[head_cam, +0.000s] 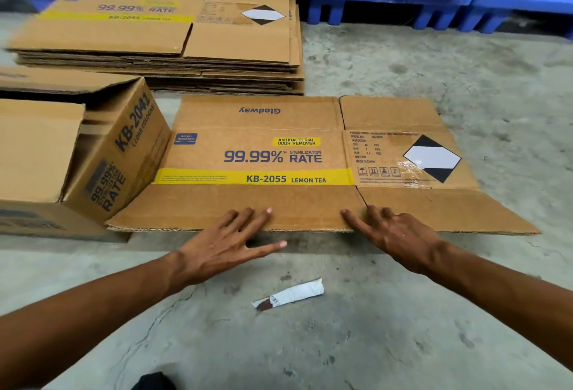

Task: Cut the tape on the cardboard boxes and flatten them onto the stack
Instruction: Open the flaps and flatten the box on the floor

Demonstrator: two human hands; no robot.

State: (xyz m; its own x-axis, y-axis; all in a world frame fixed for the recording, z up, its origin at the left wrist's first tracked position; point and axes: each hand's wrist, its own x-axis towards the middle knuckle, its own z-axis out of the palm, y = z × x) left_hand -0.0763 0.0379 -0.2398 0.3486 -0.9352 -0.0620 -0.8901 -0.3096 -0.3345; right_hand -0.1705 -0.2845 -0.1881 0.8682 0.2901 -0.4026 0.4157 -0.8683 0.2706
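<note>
Rough grey concrete floor (pixel 403 57) is seen throughout, with blue pallets (pixel 384 1) carrying sealed cartons along the back. A flattened box (pixel 257 157), printed "KB-2055 LEMON TEA", is laid flat on the floor directly in front of the person, and the stack (pixel 161 36) of already flattened boxes is found just beyond its far edge, to the left. The left hand (pixel 223 243) is held open with fingers spread, the fingertips resting on the near flap while the thumb reaches under or beside its edge; the right hand (pixel 390 231) is likewise spread, its fingers laid on the same flap near the slit between panels. Nothing is pinched by either hand. An unflattened box (pixel 102 153), marked "KB-2041", is tilted against the left edge of the flat one and appears to touch it. A crumpled strip (pixel 288 295), possibly peeled tape or a label, though this cannot be told for certain, is lying on the floor near the wrists. Lifting is judged to be the next step, and trouble could arise there: the loose flaps may be folded open under their own weight, or the sheet may be snagged on the leaning box, so that the stack is met askew.
</note>
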